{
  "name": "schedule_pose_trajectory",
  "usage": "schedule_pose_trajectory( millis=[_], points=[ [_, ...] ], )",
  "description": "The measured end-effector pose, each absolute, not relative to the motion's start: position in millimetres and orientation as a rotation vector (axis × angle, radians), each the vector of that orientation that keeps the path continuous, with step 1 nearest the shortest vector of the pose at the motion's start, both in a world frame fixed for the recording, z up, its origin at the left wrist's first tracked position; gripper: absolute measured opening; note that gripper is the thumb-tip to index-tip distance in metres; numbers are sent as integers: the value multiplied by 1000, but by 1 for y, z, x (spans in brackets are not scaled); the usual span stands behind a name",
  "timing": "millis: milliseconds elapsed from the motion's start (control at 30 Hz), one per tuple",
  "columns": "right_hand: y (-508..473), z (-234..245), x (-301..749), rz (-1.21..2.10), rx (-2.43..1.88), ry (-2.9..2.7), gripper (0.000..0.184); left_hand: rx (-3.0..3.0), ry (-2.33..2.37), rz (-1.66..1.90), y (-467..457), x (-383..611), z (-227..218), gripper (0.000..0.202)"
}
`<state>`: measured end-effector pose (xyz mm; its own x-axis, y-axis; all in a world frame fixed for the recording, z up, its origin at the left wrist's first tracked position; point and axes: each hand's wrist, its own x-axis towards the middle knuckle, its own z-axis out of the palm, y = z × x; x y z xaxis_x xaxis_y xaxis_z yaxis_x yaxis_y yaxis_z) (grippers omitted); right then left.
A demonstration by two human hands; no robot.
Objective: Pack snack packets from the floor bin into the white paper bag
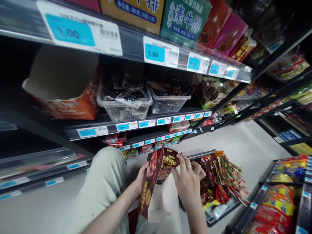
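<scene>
Shelving (pixel 136 125) fills the left, tiers edged with blue price tags (pixel 70 32); a second rack (pixel 287 195) closes the right, pale floor (pixel 243 146) open between them. On the middle tier an orange carton (pixel 70 104), then two clear bins (pixel 125 105) of dark packets. Low centre, a tray (pixel 219 208) on the floor, crammed with red-orange snack packs. The person's knee (pixel 107 175) rises left of the hands. Dark maroon box (pixel 148 185), glossy, food photo and gold print, top flap open, held upright in front of the knee. Left hand (pixel 140 177) grips its back edge. Right hand (pixel 188 182), ringed, pinches a matching packet (pixel 169 162) at the box mouth, just left of the tray.
</scene>
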<state>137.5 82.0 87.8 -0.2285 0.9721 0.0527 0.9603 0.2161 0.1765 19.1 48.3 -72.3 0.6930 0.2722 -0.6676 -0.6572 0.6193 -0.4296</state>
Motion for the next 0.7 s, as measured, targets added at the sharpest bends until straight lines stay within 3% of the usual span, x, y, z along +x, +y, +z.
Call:
schedule_pose_trajectory(
  millis=[133,200,367,467,567,700],
  points=[
    [75,86,139,389,1893,2425,13,-684,577,554,46,20,-77,52],
    [64,90,141,217,1915,2554,2,-671,543,562,48,21,-78,55],
    [44,96,145,-574,1953,2604,8,-668,523,587,50,22,-76,57],
    [47,99,145,-999,2348,2534,6,-663,511,578,47,23,-77,57],
    [57,106,144,-1621,2756,2322,22,-689,470,591,43,23,-81,55],
    [56,118,159,-2238,2631,2199,39,-728,414,647,43,20,-83,49]
  ],
)
